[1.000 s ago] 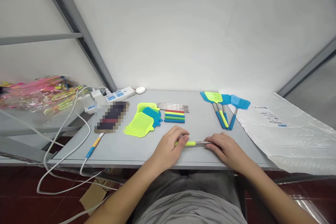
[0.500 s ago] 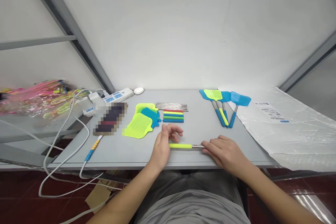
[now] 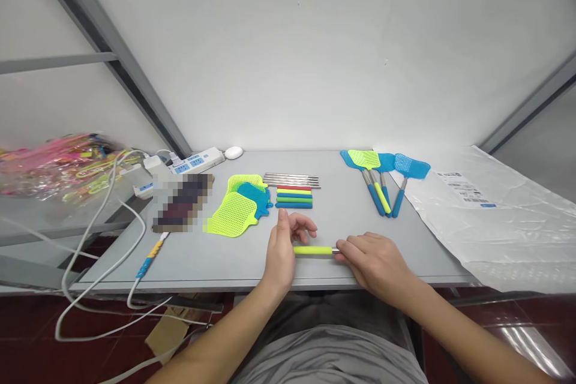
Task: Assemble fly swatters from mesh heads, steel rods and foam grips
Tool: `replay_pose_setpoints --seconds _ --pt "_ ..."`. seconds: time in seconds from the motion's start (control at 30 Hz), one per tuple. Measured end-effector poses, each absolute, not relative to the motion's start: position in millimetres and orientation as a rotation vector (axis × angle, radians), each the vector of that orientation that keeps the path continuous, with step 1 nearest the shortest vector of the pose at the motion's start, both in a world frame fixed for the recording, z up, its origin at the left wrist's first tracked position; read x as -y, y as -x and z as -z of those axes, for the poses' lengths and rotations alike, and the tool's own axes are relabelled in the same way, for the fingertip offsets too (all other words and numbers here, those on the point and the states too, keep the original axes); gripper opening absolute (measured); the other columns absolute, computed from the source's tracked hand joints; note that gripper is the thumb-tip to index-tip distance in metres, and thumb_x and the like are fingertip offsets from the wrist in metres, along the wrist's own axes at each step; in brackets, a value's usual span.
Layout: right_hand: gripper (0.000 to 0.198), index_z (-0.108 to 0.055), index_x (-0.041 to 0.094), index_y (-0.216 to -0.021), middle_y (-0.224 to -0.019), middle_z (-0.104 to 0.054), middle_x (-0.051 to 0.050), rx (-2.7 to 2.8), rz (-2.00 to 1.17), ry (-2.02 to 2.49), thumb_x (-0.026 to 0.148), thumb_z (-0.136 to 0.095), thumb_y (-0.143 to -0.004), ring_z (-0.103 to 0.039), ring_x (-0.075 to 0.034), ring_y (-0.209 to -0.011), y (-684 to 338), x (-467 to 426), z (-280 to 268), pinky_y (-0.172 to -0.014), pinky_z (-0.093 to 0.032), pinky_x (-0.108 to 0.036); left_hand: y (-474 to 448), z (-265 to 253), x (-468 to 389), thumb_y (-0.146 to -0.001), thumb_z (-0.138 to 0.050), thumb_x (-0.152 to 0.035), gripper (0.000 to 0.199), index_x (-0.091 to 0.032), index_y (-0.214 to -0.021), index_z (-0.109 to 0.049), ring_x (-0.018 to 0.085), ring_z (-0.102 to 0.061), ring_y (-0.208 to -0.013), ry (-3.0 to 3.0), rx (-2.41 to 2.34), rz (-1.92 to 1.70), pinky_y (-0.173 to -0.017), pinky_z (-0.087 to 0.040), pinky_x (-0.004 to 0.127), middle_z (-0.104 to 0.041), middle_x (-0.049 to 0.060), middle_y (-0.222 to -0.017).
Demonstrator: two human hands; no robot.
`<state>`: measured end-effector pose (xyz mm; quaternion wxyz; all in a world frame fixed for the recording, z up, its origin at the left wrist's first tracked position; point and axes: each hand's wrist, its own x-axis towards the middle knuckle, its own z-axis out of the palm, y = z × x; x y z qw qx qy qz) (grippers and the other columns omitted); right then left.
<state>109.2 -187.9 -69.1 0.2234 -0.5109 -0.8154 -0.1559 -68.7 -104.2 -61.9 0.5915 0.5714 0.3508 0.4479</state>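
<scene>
My right hand (image 3: pixel 375 258) is closed around the metal rod of a fly swatter handle, only a short bit of metal showing beside its yellow-green grip (image 3: pixel 314 250). Against the other end of that grip rests the palm of my left hand (image 3: pixel 283 246), thumb up and fingers loosely bent, not wrapped around it. Just beyond the hands lie several coloured grips (image 3: pixel 294 198) in a stack and a row of metal rods (image 3: pixel 291 180). To their left are loose swatter heads, yellow-green (image 3: pixel 231 216) and blue (image 3: pixel 254 195), overlapping.
Several assembled fly swatters (image 3: pixel 382 192) lie at the back right, beside a white plastic sheet (image 3: pixel 495 222). On the left are a phone-like blurred object (image 3: pixel 182 204), a power strip (image 3: pixel 198 162), white cables (image 3: pixel 144 222) and a white mouse-shaped item (image 3: pixel 233 152). Bagged pink and yellow goods (image 3: pixel 67 165) sit further left.
My right hand has moved left along the rod toward the grip, so less metal shows between them. My left palm stays at the grip's end. The view has shifted slightly.
</scene>
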Motion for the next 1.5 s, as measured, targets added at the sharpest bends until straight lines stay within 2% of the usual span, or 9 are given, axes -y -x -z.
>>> replay_pose_setpoints --seconds 0.17,0.4,0.6,0.7,0.83,1.0,1.1,1.23,1.5 --pt "0.025 -0.06 0.019 -0.083 -0.062 -0.057 0.0 2.219 0.374 1.42 0.025 -0.043 -0.1 -0.044 -0.014 -0.053 -110 186 71 -0.056 -0.028 -0.03 69 62 105 -0.095 -0.02 -0.061 0.066 -0.018 -0.074 -0.065 0.017 -0.05 -0.064 -1.321 -0.815 -1.04 -0.065 -0.04 0.029 -0.061 0.005 -0.069" --pt "0.021 -0.064 0.019 -0.093 -0.068 -0.061 -0.001 2.198 0.365 1.429 0.028 -0.046 -0.1 -0.05 -0.014 -0.058 -119 182 70 -0.058 -0.031 -0.03 78 47 102 -0.092 -0.049 -0.039 0.024 -0.021 -0.087 -0.063 0.018 -0.058 -0.082 -1.688 -0.822 -0.808 -0.075 -0.043 0.027 -0.066 0.001 -0.085" --pt "0.015 -0.064 0.02 -0.097 -0.075 -0.065 -0.003 2.362 0.386 1.268 0.025 -0.05 -0.098 -0.058 -0.018 -0.075 -106 156 37 -0.079 -0.04 -0.038 106 29 110 -0.095 -0.045 -0.041 0.027 -0.022 -0.081 -0.059 0.017 -0.055 -0.069 -2.071 -0.825 -0.541 -0.062 -0.036 0.026 -0.062 0.0 -0.073" --pt "0.021 -0.06 0.024 -0.115 -0.107 -0.068 -0.009 2.295 0.428 1.202 0.024 -0.052 -0.096 -0.059 -0.027 -0.105 -86 140 22 -0.096 -0.038 -0.048 120 29 112 -0.095 -0.046 -0.043 0.026 -0.022 -0.081 -0.054 0.015 -0.05 -0.065 -1.947 -0.86 -0.634 -0.059 -0.033 0.025 -0.056 -0.001 -0.07" --pt "0.053 -0.035 0.027 -0.145 -0.15 -0.037 -0.016 1.971 0.376 1.286 0.027 -0.052 -0.094 -0.034 -0.037 -0.138 -47 121 20 -0.103 -0.037 -0.057 141 41 103 -0.092 -0.046 -0.055 0.04 -0.021 -0.072 -0.04 0.008 -0.03 -0.047 -1.292 -0.832 -0.926 -0.047 -0.025 0.022 -0.037 -0.006 -0.06" --pt "0.057 -0.031 0.02 -0.148 -0.155 -0.031 -0.017 2.124 0.245 1.301 0.03 -0.048 -0.095 -0.026 -0.036 -0.143 15 98 44 -0.104 -0.039 -0.058 174 57 93 -0.09 -0.047 -0.059 0.047 -0.02 -0.067 -0.037 0.006 -0.026 -0.042 -0.828 -0.771 -1.287 -0.045 -0.027 0.02 -0.032 -0.008 -0.054" --pt "0.064 -0.035 0.015 -0.148 -0.155 -0.03 -0.018 2.362 0.236 1.263 0.044 -0.051 -0.093 -0.021 -0.039 -0.144 47 91 64 -0.105 -0.035 -0.062 190 62 88 -0.091 -0.047 -0.059 0.048 -0.02 -0.065 -0.036 0.006 -0.027 -0.043 -0.727 -0.765 -1.393 -0.045 -0.028 0.02 -0.032 -0.008 -0.053" --pt "0.067 -0.042 0.013 -0.145 -0.151 -0.038 -0.016 2.531 0.177 1.262 0.056 -0.045 -0.094 -0.028 -0.038 -0.142 60 99 83 -0.107 -0.031 -0.064 199 64 81 -0.092 -0.046 -0.056 0.045 -0.02 -0.067 -0.036 0.006 -0.027 -0.042 -0.594 -0.715 -1.49 -0.051 -0.035 0.022 -0.032 -0.008 -0.052" --pt "0.059 -0.035 0.019 -0.149 -0.154 -0.033 -0.008 2.591 0.409 1.266 0.049 -0.039 -0.098 -0.034 -0.035 -0.139 3 147 94 -0.104 -0.032 -0.063 198 63 79 -0.093 -0.045 -0.057 0.045 -0.02 -0.068 -0.038 0.006 -0.025 -0.042 -0.669 -0.721 -1.481 -0.053 -0.034 0.023 -0.032 -0.008 -0.055"
